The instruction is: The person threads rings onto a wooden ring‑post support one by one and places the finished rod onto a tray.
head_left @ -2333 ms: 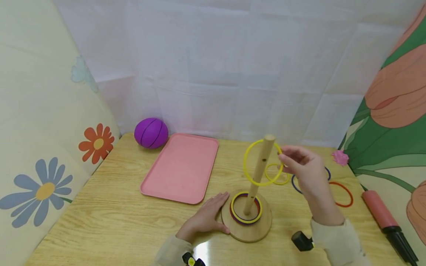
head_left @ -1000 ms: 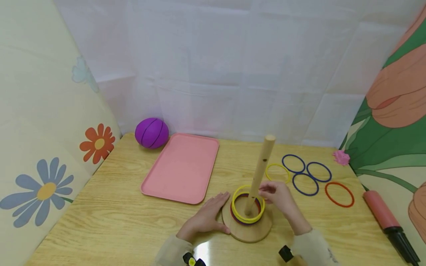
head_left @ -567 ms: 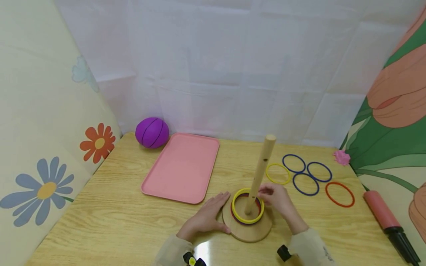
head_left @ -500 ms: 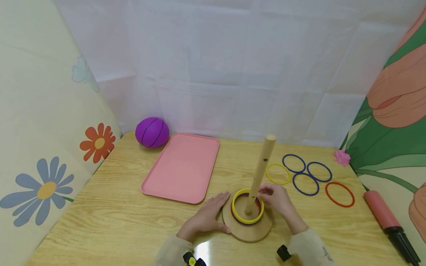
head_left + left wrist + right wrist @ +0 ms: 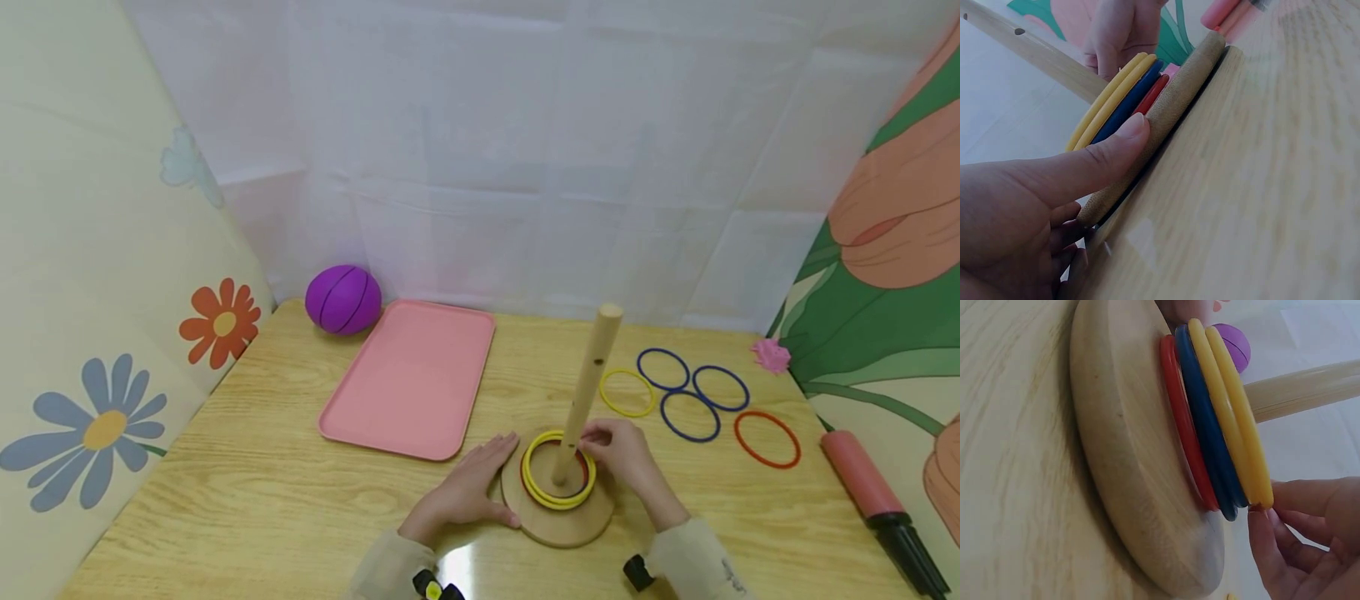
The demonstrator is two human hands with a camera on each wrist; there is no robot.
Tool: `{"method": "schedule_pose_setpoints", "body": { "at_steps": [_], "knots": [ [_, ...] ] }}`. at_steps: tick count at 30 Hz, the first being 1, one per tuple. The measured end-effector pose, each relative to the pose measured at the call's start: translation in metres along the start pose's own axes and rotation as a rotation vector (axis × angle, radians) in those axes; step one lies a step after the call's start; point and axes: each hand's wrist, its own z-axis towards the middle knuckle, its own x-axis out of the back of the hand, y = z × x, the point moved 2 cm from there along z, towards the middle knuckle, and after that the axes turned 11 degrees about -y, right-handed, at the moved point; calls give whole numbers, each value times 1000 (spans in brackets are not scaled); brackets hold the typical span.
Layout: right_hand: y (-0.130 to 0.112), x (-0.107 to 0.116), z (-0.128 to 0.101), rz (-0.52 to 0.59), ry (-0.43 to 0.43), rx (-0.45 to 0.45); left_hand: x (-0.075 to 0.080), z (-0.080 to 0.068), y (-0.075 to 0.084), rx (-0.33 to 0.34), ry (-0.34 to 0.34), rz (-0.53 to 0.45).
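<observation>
A wooden stand has a round base (image 5: 557,521) and an upright peg (image 5: 590,385). Red, blue and two yellow rings lie stacked on the base round the peg. My right hand (image 5: 626,457) pinches the right rim of the top yellow ring (image 5: 558,475), which lies on the stack. The right wrist view shows my fingertips (image 5: 1291,500) at that yellow ring (image 5: 1238,412), above the blue ring (image 5: 1207,440) and red ring (image 5: 1184,425). My left hand (image 5: 465,492) lies flat on the table, its thumb (image 5: 1094,165) pressed against the base's edge (image 5: 1179,106).
Loose rings lie right of the stand: a yellow one (image 5: 626,392), three blue ones (image 5: 688,416) and a red one (image 5: 767,438). A pink tray (image 5: 408,375) and a purple ball (image 5: 342,299) are at the back left. A pink pump (image 5: 862,483) lies at the right edge.
My right hand carried a yellow ring from the peg's top down the peg until it settled on the stack. The left hand has stayed against the base.
</observation>
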Motion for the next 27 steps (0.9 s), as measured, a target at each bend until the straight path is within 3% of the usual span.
{"method": "schedule_pose_setpoints", "body": {
  "at_steps": [7,12,20,27],
  "knots": [
    [5,3,0,14,0,-10,0,0,1,7,0,3],
    [14,19,0,40,1,15,1,0,1,9,-1,2],
    [41,69,1,31,55,17,1,-1,3,4,2,-8],
    [70,119,1,8,194,-8,1,0,2,10,0,-2]
  ]
}}
